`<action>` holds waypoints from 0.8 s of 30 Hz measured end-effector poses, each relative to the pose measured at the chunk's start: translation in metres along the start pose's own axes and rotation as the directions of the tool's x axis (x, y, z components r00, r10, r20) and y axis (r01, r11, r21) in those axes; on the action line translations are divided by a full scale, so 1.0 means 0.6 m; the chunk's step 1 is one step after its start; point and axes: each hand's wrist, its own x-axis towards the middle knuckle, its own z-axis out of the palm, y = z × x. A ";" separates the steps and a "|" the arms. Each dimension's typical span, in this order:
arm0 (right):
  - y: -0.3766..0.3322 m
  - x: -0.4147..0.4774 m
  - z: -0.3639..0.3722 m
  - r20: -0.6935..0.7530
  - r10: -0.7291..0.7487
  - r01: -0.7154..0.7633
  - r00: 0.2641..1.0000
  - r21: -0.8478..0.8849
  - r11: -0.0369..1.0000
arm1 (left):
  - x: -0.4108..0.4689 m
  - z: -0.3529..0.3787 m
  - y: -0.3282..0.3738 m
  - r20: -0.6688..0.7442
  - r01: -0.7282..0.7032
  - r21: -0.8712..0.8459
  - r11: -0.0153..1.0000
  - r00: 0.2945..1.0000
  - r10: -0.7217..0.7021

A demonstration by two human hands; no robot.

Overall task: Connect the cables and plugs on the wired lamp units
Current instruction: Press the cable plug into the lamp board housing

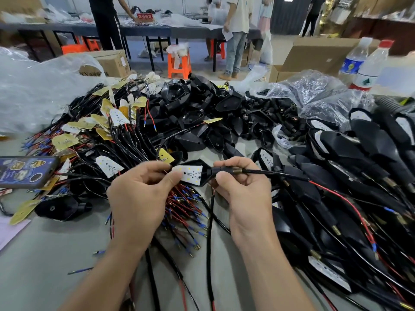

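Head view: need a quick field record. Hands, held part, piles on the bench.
left hand: pinches the lamp unit at its white LED board end
right hand: grips the stem of the same unit
cable: black, runs from the stem off to the right
left pile: wired LED boards, red and black leads
middle pile: black housings
right pile: black units with cables
other: phone at the left edge, two water bottles at back right

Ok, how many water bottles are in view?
2, both at the far right behind the plastic bags: a blue-labelled bottle and, right of it, a red-capped bottle. Clutter may hide more.
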 end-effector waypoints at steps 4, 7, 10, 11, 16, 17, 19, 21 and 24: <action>0.000 -0.002 -0.001 0.031 -0.022 0.022 0.999 -0.001 1.000 | 0.007 -0.005 -0.004 0.061 -0.079 -0.003 0.997 0.995 0.079; -0.001 -0.001 -0.002 0.058 0.012 -0.017 0.998 0.075 0.997 | 0.014 0.004 -0.001 0.320 0.185 -0.277 0.943 0.943 -0.091; -0.002 0.002 -0.001 0.054 0.044 -0.050 0.998 0.125 0.991 | 0.009 0.014 0.013 0.569 0.524 -0.428 0.736 0.789 -0.231; -0.001 0.003 0.001 0.056 0.060 -0.067 0.997 0.142 0.988 | 0.010 0.013 0.013 0.596 0.556 -0.440 0.705 0.768 -0.233; 0.003 0.005 0.012 0.040 0.093 -0.098 0.995 0.142 0.985 | 0.012 0.007 0.006 0.582 0.504 -0.472 0.723 0.794 -0.173; 0.003 0.004 0.012 0.033 0.090 -0.094 0.995 0.126 0.988 | 0.009 0.009 0.006 0.577 0.482 -0.463 0.744 0.801 -0.161; 0.003 0.003 0.011 0.033 0.081 -0.084 0.996 0.096 0.992 | 0.007 0.011 0.004 0.558 0.426 -0.439 0.791 0.819 -0.131; 0.003 -0.001 0.012 0.040 0.077 -0.080 0.996 0.078 0.994 | 0.006 0.009 0.003 0.550 0.371 -0.422 0.827 0.830 -0.091; 0.005 -0.005 0.014 0.061 0.072 -0.076 0.996 0.075 0.994 | 0.004 0.009 0.000 0.536 0.270 -0.360 0.893 0.844 -0.038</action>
